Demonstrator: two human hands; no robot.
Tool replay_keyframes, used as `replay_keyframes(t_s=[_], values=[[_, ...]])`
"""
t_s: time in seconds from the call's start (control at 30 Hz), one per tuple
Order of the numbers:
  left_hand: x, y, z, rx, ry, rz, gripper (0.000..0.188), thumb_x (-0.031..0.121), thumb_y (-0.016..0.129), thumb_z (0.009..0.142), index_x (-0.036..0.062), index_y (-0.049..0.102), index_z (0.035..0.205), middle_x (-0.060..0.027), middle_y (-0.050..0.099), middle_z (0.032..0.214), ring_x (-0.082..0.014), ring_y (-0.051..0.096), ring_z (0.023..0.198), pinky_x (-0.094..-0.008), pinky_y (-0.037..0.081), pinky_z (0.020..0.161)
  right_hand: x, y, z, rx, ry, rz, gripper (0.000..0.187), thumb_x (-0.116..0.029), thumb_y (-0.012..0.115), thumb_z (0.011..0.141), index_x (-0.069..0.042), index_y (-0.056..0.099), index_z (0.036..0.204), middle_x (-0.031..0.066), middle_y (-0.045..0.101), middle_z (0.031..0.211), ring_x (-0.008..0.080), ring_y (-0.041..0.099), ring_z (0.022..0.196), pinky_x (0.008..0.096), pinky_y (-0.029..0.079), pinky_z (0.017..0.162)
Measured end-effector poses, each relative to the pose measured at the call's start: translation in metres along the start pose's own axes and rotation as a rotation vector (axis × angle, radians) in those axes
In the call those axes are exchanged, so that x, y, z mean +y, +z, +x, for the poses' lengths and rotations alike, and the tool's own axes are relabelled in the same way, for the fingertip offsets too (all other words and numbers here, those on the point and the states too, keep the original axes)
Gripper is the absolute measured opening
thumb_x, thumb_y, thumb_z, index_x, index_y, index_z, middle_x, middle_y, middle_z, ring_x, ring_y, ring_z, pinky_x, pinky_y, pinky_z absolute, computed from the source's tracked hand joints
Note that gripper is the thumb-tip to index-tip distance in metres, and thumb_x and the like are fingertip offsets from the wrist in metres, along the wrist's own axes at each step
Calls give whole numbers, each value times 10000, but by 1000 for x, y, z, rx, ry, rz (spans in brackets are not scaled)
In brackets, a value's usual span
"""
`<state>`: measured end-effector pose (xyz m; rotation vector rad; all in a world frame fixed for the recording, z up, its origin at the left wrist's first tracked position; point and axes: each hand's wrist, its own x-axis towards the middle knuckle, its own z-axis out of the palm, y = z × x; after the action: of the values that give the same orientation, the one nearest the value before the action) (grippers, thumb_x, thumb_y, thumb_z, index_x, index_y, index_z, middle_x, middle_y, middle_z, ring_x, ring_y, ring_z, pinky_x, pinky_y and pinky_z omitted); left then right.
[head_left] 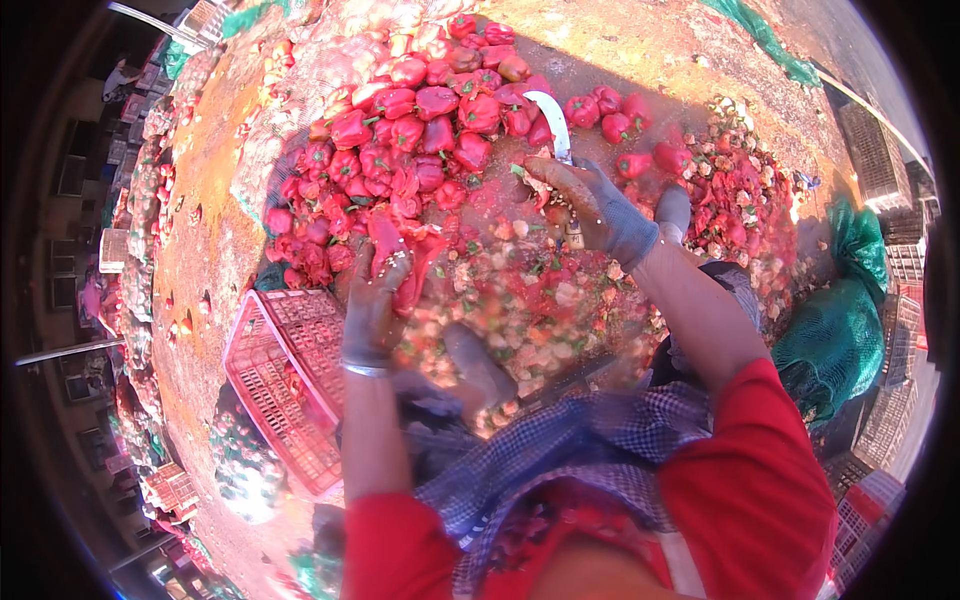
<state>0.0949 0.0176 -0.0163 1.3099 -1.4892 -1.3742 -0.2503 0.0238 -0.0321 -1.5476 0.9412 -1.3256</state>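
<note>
Left hand (375,300) grips a cut pepper (400,262); right hand (590,205) clasps a knife (552,122). Scraps (520,300) cover the ground, yet a big pepper pile (400,130) remains uncut.

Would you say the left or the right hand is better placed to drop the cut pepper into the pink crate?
Left, probably. The left hand already grips the cut red pepper and sits just beside the pink crate. The right hand holds the curved knife, farther from the crate.
</note>
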Motion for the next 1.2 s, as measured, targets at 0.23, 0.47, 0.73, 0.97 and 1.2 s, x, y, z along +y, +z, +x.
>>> replay_keyframes(t_s=[0.23, 0.47, 0.73, 0.97, 1.2], values=[[-36, -187, -45, 1203, 27, 546, 812, 235, 740, 848, -25, 272, 1459, -220, 580, 1255, -280, 598, 1129, -390, 527, 871, -55, 9, 4, 192, 698, 860, 175, -297, 590, 963, -124, 577, 984, -58, 461, 649, 32, 432, 475, 222, 363, 404], [34, 2, -6, 233, -10, -116, 348, 152, 588, 960, -31, 542, 1253, -131, 654, 1079, -184, 660, 924, -334, 557, 841, -56, 13, 5, 219, 751, 987, 237, -295, 554, 980, -86, 596, 1081, -18, 562, 732, 88, 510, 533, 273, 453, 473], [56, 119, 9, -255, -245, -532, 256, 177, 574, 973, 3, 542, 1158, -76, 651, 936, -149, 646, 803, -307, 555, 699, -56, 24, 2, -35, 358, 322, 379, -289, 590, 955, -15, 583, 1217, 55, 647, 949, 112, 609, 873, 271, 508, 733], [49, 121, 15, -107, 4, -79, 156, 129, 610, 937, 7, 560, 1020, -43, 623, 814, -94, 602, 686, -261, 532, 610, -42, 34, 3, 79, 260, -279, 561, -324, 789, 797, 9, 572, 1193, 48, 640, 877, 163, 631, 802, 352, 498, 692], [56, 110, 10, -202, -87, -373, 171, 120, 624, 933, 9, 560, 1046, -43, 615, 832, -116, 607, 691, -284, 539, 657, -56, 36, 5, 62, 549, 374, 394, -258, 741, 863, -8, 608, 1137, 45, 639, 834, 91, 601, 636, 241, 472, 550]])
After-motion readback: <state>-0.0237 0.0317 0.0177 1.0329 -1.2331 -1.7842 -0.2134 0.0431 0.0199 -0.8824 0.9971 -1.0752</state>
